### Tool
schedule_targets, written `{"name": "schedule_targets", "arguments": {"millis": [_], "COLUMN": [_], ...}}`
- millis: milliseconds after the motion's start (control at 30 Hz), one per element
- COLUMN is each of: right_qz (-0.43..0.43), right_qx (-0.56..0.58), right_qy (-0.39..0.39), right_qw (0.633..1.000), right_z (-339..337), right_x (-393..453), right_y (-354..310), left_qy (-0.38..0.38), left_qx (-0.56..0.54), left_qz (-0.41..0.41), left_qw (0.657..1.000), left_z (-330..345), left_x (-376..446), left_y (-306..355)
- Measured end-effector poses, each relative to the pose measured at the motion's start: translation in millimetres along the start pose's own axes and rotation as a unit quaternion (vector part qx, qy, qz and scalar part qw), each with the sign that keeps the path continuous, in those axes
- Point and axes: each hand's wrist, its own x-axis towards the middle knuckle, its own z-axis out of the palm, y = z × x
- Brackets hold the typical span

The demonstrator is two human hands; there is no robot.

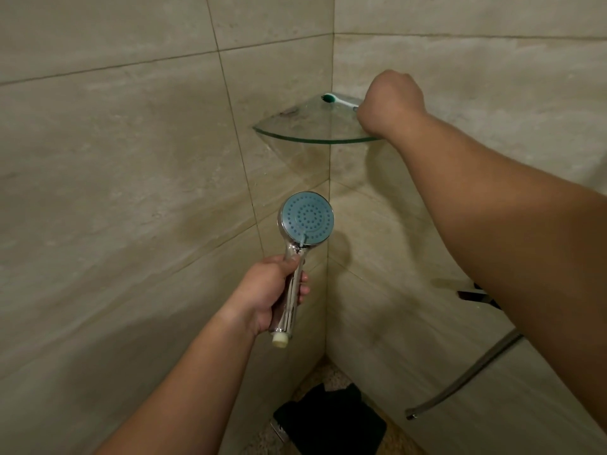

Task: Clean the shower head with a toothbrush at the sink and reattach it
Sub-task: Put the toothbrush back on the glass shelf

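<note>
Two hands are shown in a tiled shower corner, placed here relative to the clear glass quarter-round corner shelf [315, 126]. Below the shelf, the chrome hand shower head with a round blue spray face [303, 244] is held upright in the left hand [269, 290], whose grip is wrapped round the chrome handle; its cream threaded end is bare, so the head is detached. At the right end of the shelf, the white-handled toothbrush with green bristles [338, 100] is grasped by its handle in the right hand [391, 103], its bristled end lying over the glass. Whether the brush is being picked up or set down cannot be told, so it cannot be judged whether the scrubbing is finished. Reattachment is judged outstanding: the braided metal hose [466, 376], well below and to the right of the shelf, hangs with a free end. No sink is in view. The right fingers are hidden behind the knuckles. The dark object [331, 418] on the floor far below the shelf cannot be identified.
</note>
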Motion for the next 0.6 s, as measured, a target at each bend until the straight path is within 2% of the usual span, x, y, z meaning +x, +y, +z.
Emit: {"name": "schedule_targets", "arguments": {"millis": [300,467,600], "right_qz": [-0.049,-0.113,-0.161], "right_qx": [-0.011,0.049,0.053], "right_qy": [0.051,0.106,0.06], "right_qw": [0.997,0.987,0.984], "right_z": [-3,2,51], "right_x": [-16,-82,-140], "right_y": [11,17,39], "left_qy": [0.037,0.053,0.062], "left_qx": [-0.092,-0.102,-0.105], "left_qz": [-0.012,-0.046,-0.055], "left_qw": [0.995,0.992,0.991], "left_z": [6,8,12], "left_x": [2,1,-1], "left_y": [-14,-27,-45]}}
